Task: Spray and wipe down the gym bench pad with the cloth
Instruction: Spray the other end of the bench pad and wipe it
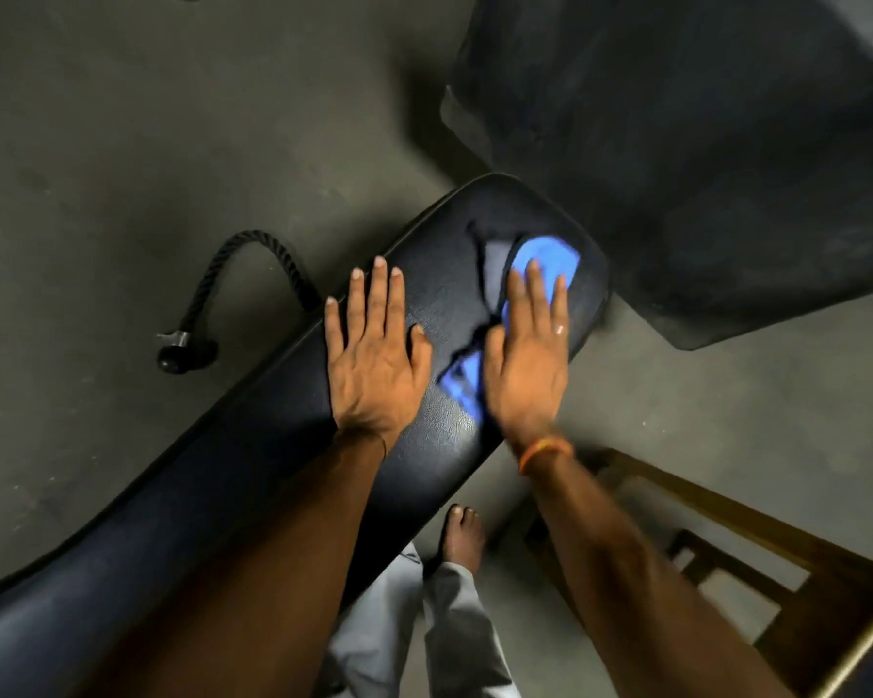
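The black gym bench pad (283, 445) runs diagonally from the lower left to the upper middle. A blue cloth (545, 254) lies near its far end, partly hidden under my right hand (525, 355). That hand presses flat on the cloth with its fingers stretched out; it looks blurred. My left hand (374, 355) rests flat on the bare pad beside it, fingers apart, holding nothing. No spray bottle is in view.
A black rope attachment with a metal end (253, 294) lies on the grey floor left of the bench. A dark rubber mat (701, 168) fills the upper right. A wooden frame (752, 556) stands at the lower right. My bare foot (462, 539) is below the pad.
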A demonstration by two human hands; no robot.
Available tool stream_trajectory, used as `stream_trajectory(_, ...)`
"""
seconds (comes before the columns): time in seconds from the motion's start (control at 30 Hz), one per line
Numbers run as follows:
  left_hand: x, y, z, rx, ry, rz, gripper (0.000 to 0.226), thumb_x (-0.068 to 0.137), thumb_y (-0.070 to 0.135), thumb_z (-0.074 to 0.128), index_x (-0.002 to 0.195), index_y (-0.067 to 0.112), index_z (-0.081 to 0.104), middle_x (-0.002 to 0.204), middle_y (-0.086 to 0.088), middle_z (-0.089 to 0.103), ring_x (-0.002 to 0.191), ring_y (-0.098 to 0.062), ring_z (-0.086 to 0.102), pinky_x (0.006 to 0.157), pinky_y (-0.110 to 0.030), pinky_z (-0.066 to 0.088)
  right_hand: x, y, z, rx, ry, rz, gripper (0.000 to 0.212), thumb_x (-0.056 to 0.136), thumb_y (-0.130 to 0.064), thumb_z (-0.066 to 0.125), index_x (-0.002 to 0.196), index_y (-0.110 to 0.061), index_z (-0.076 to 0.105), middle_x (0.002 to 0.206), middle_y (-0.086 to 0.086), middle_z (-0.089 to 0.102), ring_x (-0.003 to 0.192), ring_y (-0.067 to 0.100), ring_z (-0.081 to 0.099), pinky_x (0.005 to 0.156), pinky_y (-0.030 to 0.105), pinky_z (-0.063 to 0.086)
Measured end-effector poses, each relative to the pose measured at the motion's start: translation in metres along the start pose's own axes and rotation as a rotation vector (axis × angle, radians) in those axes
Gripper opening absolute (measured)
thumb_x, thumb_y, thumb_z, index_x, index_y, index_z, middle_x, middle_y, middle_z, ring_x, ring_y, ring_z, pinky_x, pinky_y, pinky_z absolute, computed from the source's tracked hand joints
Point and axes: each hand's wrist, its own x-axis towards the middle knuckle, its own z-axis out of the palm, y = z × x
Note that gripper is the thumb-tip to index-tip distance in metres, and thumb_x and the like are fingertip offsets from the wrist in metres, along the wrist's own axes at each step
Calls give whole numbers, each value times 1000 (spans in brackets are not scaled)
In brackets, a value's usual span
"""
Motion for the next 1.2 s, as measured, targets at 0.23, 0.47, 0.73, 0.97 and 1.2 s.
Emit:
stream_trajectory(0.23,3,1,1,16,-17,-5,69,102,38,31,163,15,10,172,-3,6,159,-22,6,126,-52,13,57,-7,9,-3,-60,-96,51,105,-35,39,153,-20,44,164,1,34,156,32,18,126,48,19)
stream_trajectory(0.47,2,0,4,31,3,-15,69,101,38,35,162,15,14,171,-3,9,158,-22,8,126,-52,13,147,-22,20,-200,-154,-296,52,106,-45,30,150,-23,48,161,1,41,154,31,24,126,43,20)
stream_trajectory(0.73,1,1,2,-2,6,-4,67,102,39,33,162,15,16,171,-4,10,158,-23,8,127,-51,11,121,31,4,-115,62,217,54,103,-37,29,147,-11,48,152,14,49,147,38,35,124,42,22)
stream_trajectory(0.97,1,0,0,-19,-9,-3,66,103,40,29,162,16,14,171,-3,9,158,-22,8,127,-51,12,58,34,1,19,144,353,55,106,-29,34,155,-5,35,164,18,28,154,41,17,127,41,16)
stream_trajectory(1.2,0,-1,0,-18,-10,15,65,103,39,27,162,14,15,171,-5,12,158,-25,11,127,-52,13,-14,9,14,102,132,305,57,104,-19,37,158,-4,28,169,14,14,157,39,3,127,34,5)
